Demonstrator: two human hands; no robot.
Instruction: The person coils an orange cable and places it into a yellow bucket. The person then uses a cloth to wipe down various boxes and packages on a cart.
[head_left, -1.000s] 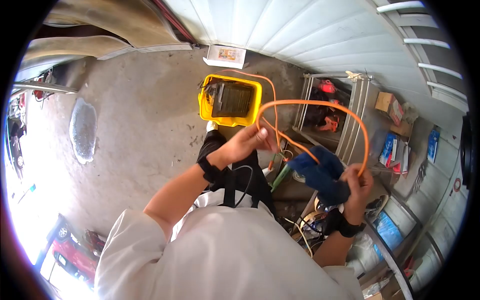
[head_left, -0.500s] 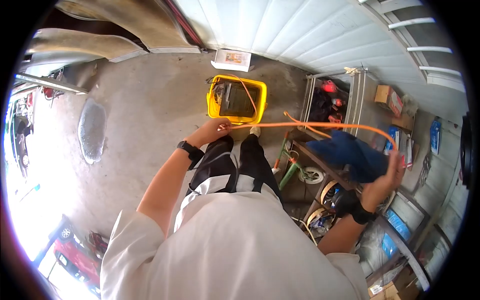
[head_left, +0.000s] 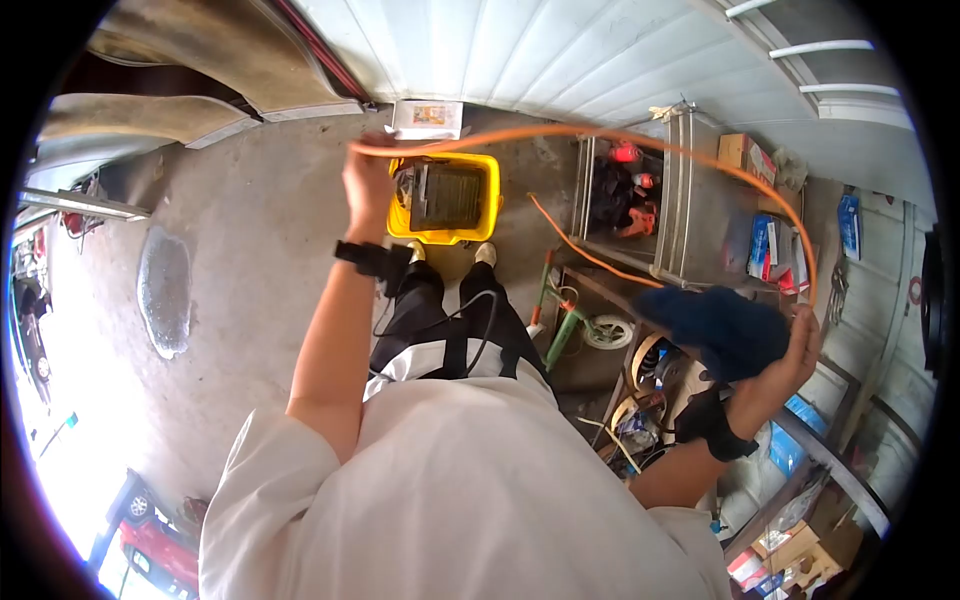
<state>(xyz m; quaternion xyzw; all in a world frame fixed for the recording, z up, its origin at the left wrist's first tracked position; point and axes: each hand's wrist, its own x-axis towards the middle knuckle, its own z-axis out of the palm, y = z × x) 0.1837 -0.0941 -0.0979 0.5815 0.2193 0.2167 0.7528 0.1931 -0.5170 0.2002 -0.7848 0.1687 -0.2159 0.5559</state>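
My left hand [head_left: 370, 188] is raised in front of me, closed round an orange hose [head_left: 560, 131] near its end; the fingertips are slightly blurred. From there the hose arches across to my right hand [head_left: 796, 355]. That hand is closed on a bunched dark blue cloth [head_left: 725, 330], with the hose running into the grip. Another stretch of hose comes out of the cloth's left side, its loose tip lying in view before the metal rack. Below my left hand, a yellow tub [head_left: 492, 205] on the floor holds a dark crate [head_left: 445, 197].
A metal rack [head_left: 680, 190] with red and dark items stands right of the tub. Nearer are a small green-framed wheeled thing [head_left: 566, 335] and a cluttered shelf frame [head_left: 625, 375]. A white box [head_left: 428, 118] sits by the wall. A wet patch [head_left: 164, 290] marks the floor.
My left hand has moved up and forward, lifting the hose into a high arch. The hose stretch that lay over the tub no longer shows there. My right hand still grips the cloth.
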